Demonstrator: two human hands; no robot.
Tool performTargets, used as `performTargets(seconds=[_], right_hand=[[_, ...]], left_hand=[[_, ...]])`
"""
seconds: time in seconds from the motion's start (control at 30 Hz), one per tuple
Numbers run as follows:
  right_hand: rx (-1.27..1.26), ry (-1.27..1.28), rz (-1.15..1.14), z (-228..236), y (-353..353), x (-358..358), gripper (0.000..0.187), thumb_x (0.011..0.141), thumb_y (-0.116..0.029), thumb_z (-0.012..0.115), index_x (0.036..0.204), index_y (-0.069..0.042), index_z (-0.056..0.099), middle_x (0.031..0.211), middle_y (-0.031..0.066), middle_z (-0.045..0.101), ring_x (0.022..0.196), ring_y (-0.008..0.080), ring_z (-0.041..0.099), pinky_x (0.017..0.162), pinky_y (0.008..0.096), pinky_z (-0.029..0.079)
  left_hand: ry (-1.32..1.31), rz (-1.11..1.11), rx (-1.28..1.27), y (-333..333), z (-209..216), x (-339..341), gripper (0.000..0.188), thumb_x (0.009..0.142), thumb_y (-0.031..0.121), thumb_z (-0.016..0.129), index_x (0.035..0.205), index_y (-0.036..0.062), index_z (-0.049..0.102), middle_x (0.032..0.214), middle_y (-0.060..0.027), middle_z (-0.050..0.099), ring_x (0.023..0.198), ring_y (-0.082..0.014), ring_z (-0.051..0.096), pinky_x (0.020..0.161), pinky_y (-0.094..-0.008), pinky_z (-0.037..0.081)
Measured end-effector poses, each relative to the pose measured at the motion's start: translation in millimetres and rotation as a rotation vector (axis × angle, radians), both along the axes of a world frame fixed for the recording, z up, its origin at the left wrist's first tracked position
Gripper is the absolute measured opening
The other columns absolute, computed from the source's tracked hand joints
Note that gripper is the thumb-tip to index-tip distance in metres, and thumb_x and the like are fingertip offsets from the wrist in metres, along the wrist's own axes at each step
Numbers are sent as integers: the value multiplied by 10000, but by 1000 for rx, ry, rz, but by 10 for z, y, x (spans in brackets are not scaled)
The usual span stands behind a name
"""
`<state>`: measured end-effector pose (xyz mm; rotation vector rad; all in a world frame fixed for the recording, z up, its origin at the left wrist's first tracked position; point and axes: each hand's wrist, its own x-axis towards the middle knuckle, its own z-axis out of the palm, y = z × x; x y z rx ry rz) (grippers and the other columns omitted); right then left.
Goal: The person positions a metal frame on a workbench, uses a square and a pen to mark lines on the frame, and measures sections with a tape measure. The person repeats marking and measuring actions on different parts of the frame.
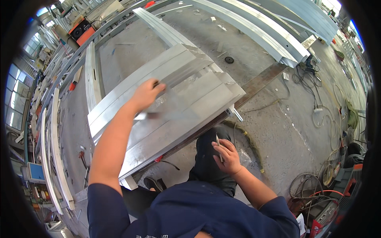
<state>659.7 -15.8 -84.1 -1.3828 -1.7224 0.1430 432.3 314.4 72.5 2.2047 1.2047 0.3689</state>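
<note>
Head view looks down on my two bare arms over a stack of long silvery metal profiles (pixel 174 103) that lies slantwise across the middle of the picture, running from about 7 o'clock up toward 1 o'clock. My left hand (pixel 146 94) sits on top of that stack, a little to the 10 o'clock side of centre, fingers curled down against the metal with something small and dark at the fingertips; I cannot tell whether they pinch it or only press on it. Just below the wrist a blurred bright streak crosses the metal, and I cannot make out what it is.

My right hand (pixel 227 155) is at about 5 o'clock from centre, off the stack and just above my dark trouser knee (pixel 208 158). Its fingers are closed around a thin pale stick (pixel 218 146), pencil-like, which points up toward 12 o'clock.

Under the stack a rusty brown flat bar (pixel 260 83) pokes out toward 2 o'clock. On the concrete floor (pixel 274 119), cables (pixel 317 103) trail at 3 o'clock, and a small dark disc (pixel 229 60) lies at 1 o'clock. More long pale profiles (pixel 254 27) lie across the top.
</note>
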Motion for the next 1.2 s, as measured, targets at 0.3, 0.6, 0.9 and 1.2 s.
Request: performTargets(seconds=[0.3,0.6,0.9,1.2], right_hand=[[-264,32,-10,-599,-250,2,468,818,-41,759,1279,-38,678,1377,99,711,1349,372,595,1172,512,461],[-266,48,-17,-635,-205,-10,491,839,-9,718,1328,-44,688,1354,109,717,1319,378,596,1150,494,466],[-317,15,-45,-616,-203,-55,471,854,-18,707,1324,-44,695,1342,108,721,1322,377,595,1150,496,461],[-358,-27,-65,-576,-182,-103,464,885,-20,669,1349,-24,683,1340,145,719,1330,388,593,1153,478,456]], left_hand=[[89,-116,-212,134,-188,407,365,1078,375,585,1096,49,747,1047,-135,748,1007,-268,668,918,-392,504],[169,-13,-162,-253,78,-1158,294,1082,315,571,1003,58,691,900,-90,661,897,-229,595,874,-359,472],[187,30,-70,-516,-186,-1458,377,1064,415,615,1071,48,704,1046,-152,736,990,-344,668,871,-430,515],[304,57,-13,-636,-179,-1526,496,1054,476,621,1286,44,695,1157,-188,746,1084,-409,681,916,-447,534]])
